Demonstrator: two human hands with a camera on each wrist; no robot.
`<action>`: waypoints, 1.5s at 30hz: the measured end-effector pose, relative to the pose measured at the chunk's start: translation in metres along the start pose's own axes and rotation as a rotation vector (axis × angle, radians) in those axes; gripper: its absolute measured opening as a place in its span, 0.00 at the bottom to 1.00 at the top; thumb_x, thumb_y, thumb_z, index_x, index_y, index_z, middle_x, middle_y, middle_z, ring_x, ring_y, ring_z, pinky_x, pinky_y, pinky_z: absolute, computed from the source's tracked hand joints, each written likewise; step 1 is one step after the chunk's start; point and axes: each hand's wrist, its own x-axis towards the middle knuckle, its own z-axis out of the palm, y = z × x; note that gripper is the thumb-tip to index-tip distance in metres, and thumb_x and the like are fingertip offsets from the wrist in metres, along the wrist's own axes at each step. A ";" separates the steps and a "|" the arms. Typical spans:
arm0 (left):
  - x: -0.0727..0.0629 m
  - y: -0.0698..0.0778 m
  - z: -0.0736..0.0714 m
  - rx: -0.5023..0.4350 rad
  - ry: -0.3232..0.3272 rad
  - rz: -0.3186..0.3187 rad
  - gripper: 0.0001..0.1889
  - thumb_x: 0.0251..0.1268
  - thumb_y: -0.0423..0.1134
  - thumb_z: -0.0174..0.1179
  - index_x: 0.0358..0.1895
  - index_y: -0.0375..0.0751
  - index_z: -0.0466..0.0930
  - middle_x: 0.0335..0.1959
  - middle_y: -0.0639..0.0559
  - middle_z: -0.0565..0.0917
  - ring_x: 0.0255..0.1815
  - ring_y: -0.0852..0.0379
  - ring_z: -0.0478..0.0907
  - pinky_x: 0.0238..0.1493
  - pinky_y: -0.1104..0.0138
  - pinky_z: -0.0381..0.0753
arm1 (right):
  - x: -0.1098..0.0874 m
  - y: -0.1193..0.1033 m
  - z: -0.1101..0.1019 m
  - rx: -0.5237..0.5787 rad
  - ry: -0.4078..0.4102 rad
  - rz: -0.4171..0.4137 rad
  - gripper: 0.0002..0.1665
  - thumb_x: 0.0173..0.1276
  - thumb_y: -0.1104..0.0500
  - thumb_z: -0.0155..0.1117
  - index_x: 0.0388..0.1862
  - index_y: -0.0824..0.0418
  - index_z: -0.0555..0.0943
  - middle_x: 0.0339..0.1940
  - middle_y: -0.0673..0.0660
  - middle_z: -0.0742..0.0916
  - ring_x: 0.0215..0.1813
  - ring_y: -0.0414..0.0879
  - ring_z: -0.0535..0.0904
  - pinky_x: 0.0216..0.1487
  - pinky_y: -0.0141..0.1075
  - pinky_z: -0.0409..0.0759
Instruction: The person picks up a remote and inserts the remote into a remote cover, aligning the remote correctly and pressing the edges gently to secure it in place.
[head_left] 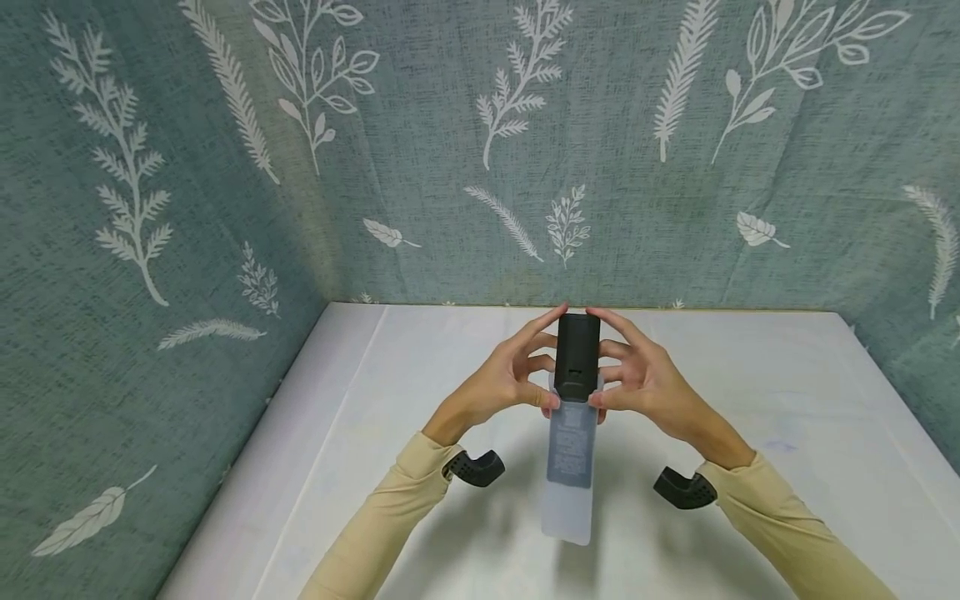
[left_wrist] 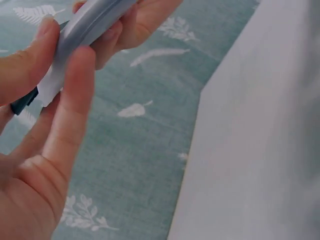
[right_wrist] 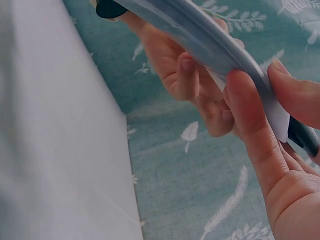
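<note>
I see the left hand (head_left: 506, 377) and right hand (head_left: 651, 379) facing each other, both pinching a translucent sleeve (head_left: 570, 471) beside its mouth. A black oblong device (head_left: 577, 354) sticks out of it, between the hands, index fingertips near its top end. The sleeve's remainder extends below the hands, over a white table (head_left: 825, 417); leaf-patterned green fabric (head_left: 435, 167) rises beyond them.

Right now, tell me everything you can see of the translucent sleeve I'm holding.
The translucent sleeve is long, narrow and milky, with rounded lower corners, and looks like soft plastic. A black device sticks out of its upper end; the part inside shows blue-grey, with pale print too small to read. The sleeve's lower end looks unfilled. Your left hand and right hand grip its upper sides, holding it over the white table.
</note>
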 end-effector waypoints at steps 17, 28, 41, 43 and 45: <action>0.002 -0.004 0.003 -0.035 0.086 0.101 0.48 0.49 0.15 0.63 0.74 0.48 0.55 0.59 0.38 0.68 0.44 0.51 0.79 0.24 0.61 0.82 | -0.001 -0.004 0.002 -0.003 -0.010 0.008 0.54 0.59 0.80 0.59 0.77 0.55 0.46 0.61 0.66 0.74 0.46 0.57 0.82 0.29 0.50 0.83; 0.002 -0.007 0.005 -0.014 0.110 0.126 0.47 0.49 0.16 0.64 0.73 0.48 0.57 0.57 0.39 0.70 0.43 0.52 0.79 0.23 0.62 0.81 | -0.001 -0.004 0.001 -0.013 -0.005 0.002 0.53 0.59 0.80 0.59 0.77 0.55 0.49 0.60 0.65 0.74 0.45 0.58 0.83 0.28 0.51 0.83; 0.003 -0.008 0.006 -0.019 0.103 0.137 0.45 0.50 0.16 0.63 0.73 0.46 0.57 0.55 0.39 0.71 0.42 0.52 0.79 0.17 0.58 0.79 | -0.002 -0.003 0.001 -0.017 -0.022 -0.040 0.50 0.61 0.80 0.57 0.76 0.59 0.47 0.61 0.62 0.75 0.40 0.55 0.83 0.27 0.44 0.81; 0.003 -0.008 0.006 -0.025 0.103 0.138 0.45 0.50 0.16 0.63 0.73 0.45 0.57 0.55 0.39 0.71 0.43 0.52 0.79 0.17 0.57 0.79 | -0.002 -0.004 0.001 -0.023 -0.019 -0.043 0.50 0.60 0.80 0.58 0.76 0.60 0.48 0.62 0.62 0.73 0.38 0.55 0.83 0.26 0.43 0.81; 0.003 -0.008 0.006 -0.027 0.106 0.138 0.45 0.50 0.17 0.64 0.73 0.46 0.57 0.55 0.40 0.72 0.43 0.52 0.79 0.17 0.56 0.78 | -0.002 -0.003 0.001 -0.034 -0.014 -0.043 0.50 0.60 0.79 0.58 0.76 0.60 0.48 0.63 0.63 0.72 0.37 0.55 0.82 0.26 0.43 0.81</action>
